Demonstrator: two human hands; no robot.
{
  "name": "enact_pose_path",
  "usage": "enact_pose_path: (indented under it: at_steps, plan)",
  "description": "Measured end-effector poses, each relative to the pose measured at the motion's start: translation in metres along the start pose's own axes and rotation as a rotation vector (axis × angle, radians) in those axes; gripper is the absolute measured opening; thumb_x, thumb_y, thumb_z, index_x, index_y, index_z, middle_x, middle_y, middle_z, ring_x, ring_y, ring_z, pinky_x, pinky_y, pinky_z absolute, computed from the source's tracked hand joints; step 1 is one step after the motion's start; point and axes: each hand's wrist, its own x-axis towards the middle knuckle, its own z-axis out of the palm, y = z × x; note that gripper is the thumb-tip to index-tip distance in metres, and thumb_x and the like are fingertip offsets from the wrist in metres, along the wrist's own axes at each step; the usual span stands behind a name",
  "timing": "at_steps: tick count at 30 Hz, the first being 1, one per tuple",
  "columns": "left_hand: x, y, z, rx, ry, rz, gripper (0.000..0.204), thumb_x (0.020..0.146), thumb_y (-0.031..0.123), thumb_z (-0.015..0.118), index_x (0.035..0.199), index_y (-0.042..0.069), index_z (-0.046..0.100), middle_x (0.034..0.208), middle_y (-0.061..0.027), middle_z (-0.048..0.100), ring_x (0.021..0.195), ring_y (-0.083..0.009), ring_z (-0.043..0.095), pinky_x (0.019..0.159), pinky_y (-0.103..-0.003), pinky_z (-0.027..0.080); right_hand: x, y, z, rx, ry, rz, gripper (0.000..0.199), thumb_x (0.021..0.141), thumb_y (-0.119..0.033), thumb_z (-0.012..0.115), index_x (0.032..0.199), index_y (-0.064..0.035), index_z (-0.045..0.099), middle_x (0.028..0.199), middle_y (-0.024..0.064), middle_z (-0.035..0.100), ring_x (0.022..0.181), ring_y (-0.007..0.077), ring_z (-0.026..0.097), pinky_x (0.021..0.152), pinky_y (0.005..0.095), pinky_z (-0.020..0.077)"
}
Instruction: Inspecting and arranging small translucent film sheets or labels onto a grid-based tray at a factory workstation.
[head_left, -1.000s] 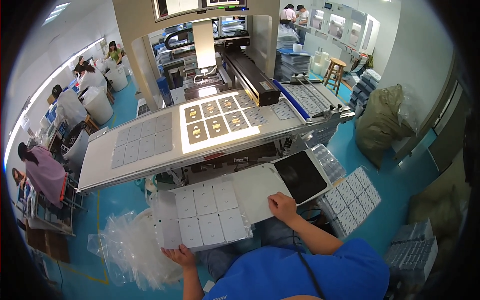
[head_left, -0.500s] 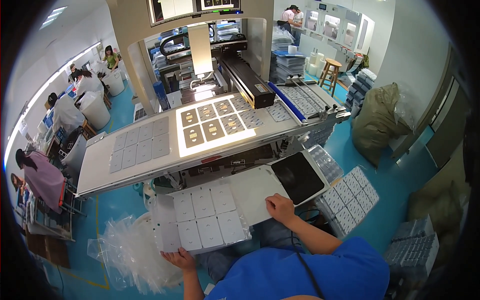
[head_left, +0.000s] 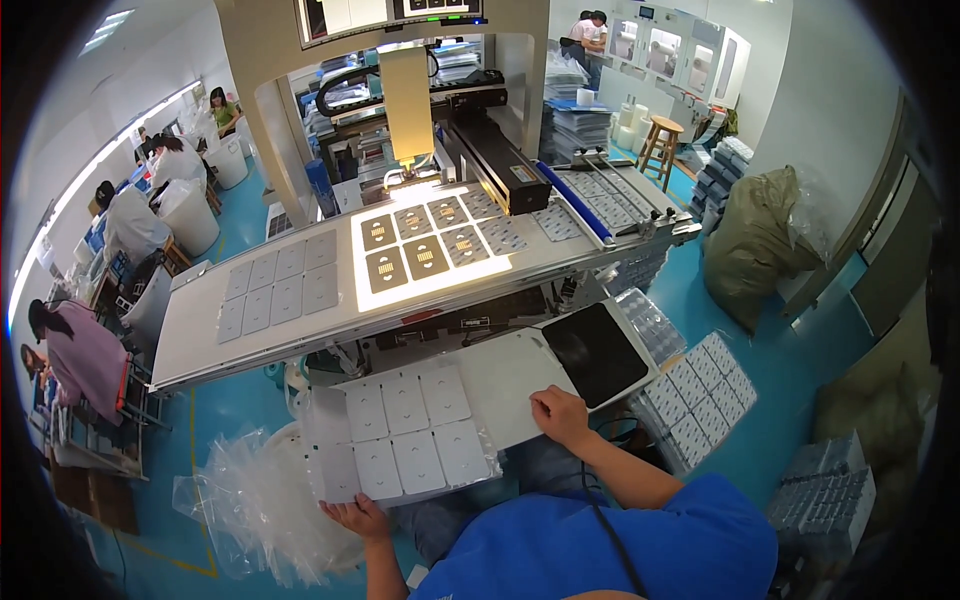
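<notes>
My left hand point(head_left: 358, 516) grips the near left corner of a clear plastic sheet stack point(head_left: 420, 474) bearing rows of pale grey rounded cards. Its thumb lies along the edge and the fingers are partly hidden. The stack rests on a white shelf point(head_left: 505, 385) close to my lap. On that shelf's right part, my right hand point(head_left: 560, 414) rests with curled fingers, and nothing shows in it. Just beyond it lies a black pad point(head_left: 597, 355).
Ahead, a machine bed point(head_left: 200, 310) carries card sheets, some brightly lit under a dark gantry arm point(head_left: 495, 160). Right are patterned card sheets point(head_left: 695, 400), a wooden stool point(head_left: 660, 150) and a big olive sack point(head_left: 760, 240). Crumpled clear plastic point(head_left: 250, 500) lies left. Other people work farther off.
The machine's pale vertical head has shifted slightly, and its glow now falls differently. Background people have moved a little. Both my hands and the card stack stay in place.
</notes>
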Motion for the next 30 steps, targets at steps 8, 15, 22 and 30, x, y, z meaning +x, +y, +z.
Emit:
enact_pose_path:
  at_steps: [8,15,22,30]
  plan:
    - [0.0004,0.0005,0.0003,-0.013,0.012,-0.005,0.046,0.101,0.027,0.049,0.126,-0.006,0.069,0.141,-0.0256,0.063,0.136,-0.0488,0.051,0.124,-0.061,0.02,-0.0004,0.0019,0.0019,-0.009,0.008,-0.013,0.004,0.084,-0.011,0.073,0.088,-0.0121,0.074,0.078,0.0075,0.067,0.066,0.0303,0.068,0.058,0.0397,0.0547]
    - [-0.0029,-0.0044,0.001,0.0,-0.002,-0.005,0.048,0.102,0.029,0.048,0.131,-0.005,0.067,0.143,-0.0239,0.062,0.138,-0.0473,0.049,0.124,-0.06,0.02,0.0001,0.0005,0.0008,-0.011,0.015,-0.03,0.004,0.084,-0.011,0.073,0.088,-0.0118,0.074,0.078,0.0071,0.067,0.065,0.0298,0.068,0.058,0.0395,0.0546]
    - [-0.0021,-0.0044,0.0012,0.021,-0.015,-0.001,0.049,0.102,0.03,0.047,0.132,-0.003,0.067,0.143,-0.0227,0.062,0.139,-0.0461,0.049,0.124,-0.06,0.02,0.0008,-0.0005,0.0003,-0.011,0.004,-0.008,0.004,0.084,-0.01,0.073,0.087,-0.0117,0.074,0.078,0.007,0.067,0.066,0.0293,0.068,0.059,0.0394,0.0547]
    - [0.0016,0.0021,-0.0016,0.008,0.004,0.007,0.048,0.102,0.03,0.047,0.128,-0.004,0.07,0.141,-0.0229,0.064,0.136,-0.0465,0.052,0.124,-0.06,0.02,-0.001,0.001,0.0013,-0.004,0.0,0.0,0.005,0.084,-0.01,0.073,0.088,-0.012,0.074,0.079,0.0072,0.068,0.067,0.0298,0.069,0.059,0.0393,0.0548]
